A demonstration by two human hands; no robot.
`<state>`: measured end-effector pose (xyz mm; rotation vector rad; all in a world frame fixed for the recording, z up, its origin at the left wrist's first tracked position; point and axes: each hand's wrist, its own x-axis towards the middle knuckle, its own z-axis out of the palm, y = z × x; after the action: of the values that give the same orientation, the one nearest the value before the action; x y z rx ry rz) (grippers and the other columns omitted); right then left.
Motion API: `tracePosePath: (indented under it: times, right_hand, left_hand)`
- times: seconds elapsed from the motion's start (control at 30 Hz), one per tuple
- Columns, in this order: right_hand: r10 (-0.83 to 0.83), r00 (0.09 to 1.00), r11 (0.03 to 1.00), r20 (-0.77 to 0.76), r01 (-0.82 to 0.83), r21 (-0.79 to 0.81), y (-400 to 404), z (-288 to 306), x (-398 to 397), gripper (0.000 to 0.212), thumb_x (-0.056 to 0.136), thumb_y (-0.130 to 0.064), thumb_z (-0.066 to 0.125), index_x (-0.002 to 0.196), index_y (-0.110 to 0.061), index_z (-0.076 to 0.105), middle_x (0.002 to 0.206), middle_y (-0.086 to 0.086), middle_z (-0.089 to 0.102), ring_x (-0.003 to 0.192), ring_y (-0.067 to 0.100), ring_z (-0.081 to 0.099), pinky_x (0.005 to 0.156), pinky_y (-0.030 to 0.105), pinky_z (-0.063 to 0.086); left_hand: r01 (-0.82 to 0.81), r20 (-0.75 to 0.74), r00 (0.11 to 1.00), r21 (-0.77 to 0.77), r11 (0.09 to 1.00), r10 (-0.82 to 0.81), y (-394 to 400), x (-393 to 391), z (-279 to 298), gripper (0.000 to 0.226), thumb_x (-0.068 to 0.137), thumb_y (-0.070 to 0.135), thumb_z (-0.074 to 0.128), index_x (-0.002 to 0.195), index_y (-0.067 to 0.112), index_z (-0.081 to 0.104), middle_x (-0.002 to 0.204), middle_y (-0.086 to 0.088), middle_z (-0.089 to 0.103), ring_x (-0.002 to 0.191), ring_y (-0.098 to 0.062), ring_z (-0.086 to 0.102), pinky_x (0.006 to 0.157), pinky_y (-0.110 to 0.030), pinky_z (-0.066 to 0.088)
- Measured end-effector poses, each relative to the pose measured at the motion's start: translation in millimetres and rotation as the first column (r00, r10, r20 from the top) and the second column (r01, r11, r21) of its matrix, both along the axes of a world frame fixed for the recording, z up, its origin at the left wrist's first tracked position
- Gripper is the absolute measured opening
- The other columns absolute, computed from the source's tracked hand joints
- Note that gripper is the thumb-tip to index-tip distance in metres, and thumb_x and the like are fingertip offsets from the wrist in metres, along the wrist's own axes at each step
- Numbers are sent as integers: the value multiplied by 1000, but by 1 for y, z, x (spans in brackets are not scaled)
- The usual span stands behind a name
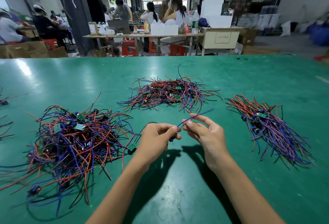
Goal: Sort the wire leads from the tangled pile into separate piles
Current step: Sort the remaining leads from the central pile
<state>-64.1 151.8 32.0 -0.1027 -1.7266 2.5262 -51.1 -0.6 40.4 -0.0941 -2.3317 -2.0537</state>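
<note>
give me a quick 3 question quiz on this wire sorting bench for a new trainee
1. True or false: both hands pinch the same blue wire.
2. Which pile has its wires lying roughly parallel? A) left B) far middle C) right
3. Fill in: the table surface is ___.

Key:
1. True: the left hand and right hand both pinch the blue wire.
2. C: the right pile; the left pile and middle pile are tangled.
3. Green: table.
</note>
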Motion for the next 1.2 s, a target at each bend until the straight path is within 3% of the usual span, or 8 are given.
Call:
tracePosePath:
  times: [0.1,0.23,0.5,0.73,0.87,1.03,1.13,1.2]
  right_hand:
    - [17,1000,998,-23,-16,56,-2,0,1,19,89,-6,72,107,-14,69,94,6,79,78,12,72,71,17,55]
    - [41,998,992,-55,-34,120,-3,0,2,21,89,-13,73,109,-17,70,96,1,79,77,10,72,66,15,53]
    - [-3,987,986,-162,30,163,-11,0,4,17,85,-8,78,101,-9,72,81,12,78,69,16,73,63,18,53]
    - [-166,971,980,-172,181,79,-6,2,2,10,85,-6,77,93,-5,71,79,8,78,64,15,72,63,20,55]
    - [-244,960,969,-139,248,12,4,7,-3,10,86,-7,77,94,-9,71,78,7,78,63,13,71,62,18,55]
    - [-247,964,968,-99,249,10,4,5,-4,12,85,-7,78,93,-12,71,76,6,78,63,12,71,61,18,55]
    - [-234,969,972,-78,235,-6,4,6,-5,11,86,-8,77,93,-13,70,78,7,78,63,11,72,61,17,55]
    - [-209,977,977,-39,207,-44,6,7,-5,10,87,-12,77,93,-14,69,80,7,78,63,10,71,61,16,54]
  left_hand:
    - [6,-14,1000,-77,997,-7,0,-1,-3,21,99,15,60,91,7,78,73,-7,74,46,1,47,47,-8,35]
    - [18,12,1000,-87,996,-17,0,-2,-3,24,100,18,59,89,12,79,68,-2,71,41,-2,38,42,-10,31]
    - [11,55,998,-67,998,-7,-5,-6,-5,27,100,22,58,83,14,78,62,3,66,42,-7,29,40,-15,27]
    - [138,71,989,-75,988,-133,-8,-5,-2,29,101,30,58,98,8,77,84,-4,77,40,-8,36,39,-16,30]
    - [141,-5,990,-114,983,-143,-15,-7,-1,22,100,17,60,99,3,77,79,-5,76,41,1,33,44,-11,29]
    - [32,-121,990,-346,938,-78,-23,-10,-3,17,98,26,64,89,21,78,75,7,76,43,-1,34,47,-15,28]
    - [25,-123,990,-371,928,-75,-23,-10,-4,18,98,30,62,85,27,75,78,12,76,45,0,39,53,-18,35]
    - [59,-86,992,-328,943,-92,-22,-11,-4,19,99,30,61,86,27,74,80,11,76,49,-8,41,58,-25,39]
